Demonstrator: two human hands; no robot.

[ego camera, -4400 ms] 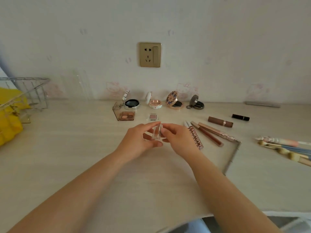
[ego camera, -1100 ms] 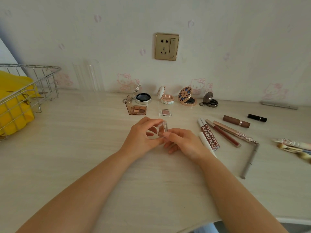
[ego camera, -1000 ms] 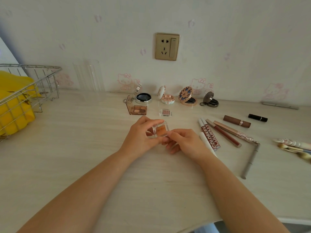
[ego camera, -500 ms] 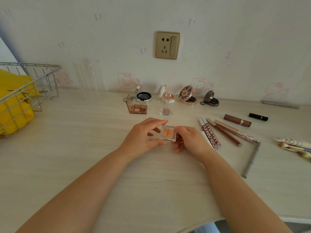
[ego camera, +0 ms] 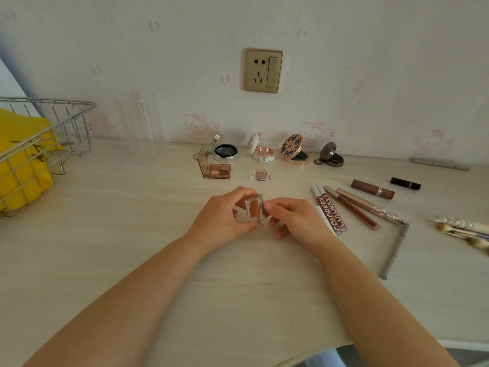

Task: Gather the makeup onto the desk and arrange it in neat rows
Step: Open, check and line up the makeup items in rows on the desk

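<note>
**Head view: small clear case held above the desk, second row not yet filled**

Head camera, read from left to right. At far left we see a wire basket [ego camera: 50, 128] with yellow contents. Further in, at the back of the desk [ego camera: 105, 234], an open brown palette [ego camera: 215, 169] and a small pink pan [ego camera: 260, 175] form a short row in front of four open round compacts [ego camera: 277, 153].

At centre, our left hand [ego camera: 225, 221] grips a small clear case [ego camera: 252, 209] holding an orange pan, thumb below and fingers curled over the top. Our right hand [ego camera: 296, 221] pinches the case's right edge with its fingertips. The case stands tilted up on edge, clear of the desk; whether its lid is fully open we cannot tell, since the plastic is transparent.

To the right lie the lip tubes [ego camera: 330, 210] and pencils, side by side, then two lipsticks and a loose grey pencil [ego camera: 394, 250].

The pink pan lies straight ahead of the case, a little to the right. We judge the free spot is just right of that pan, nearer our right hand.
</note>
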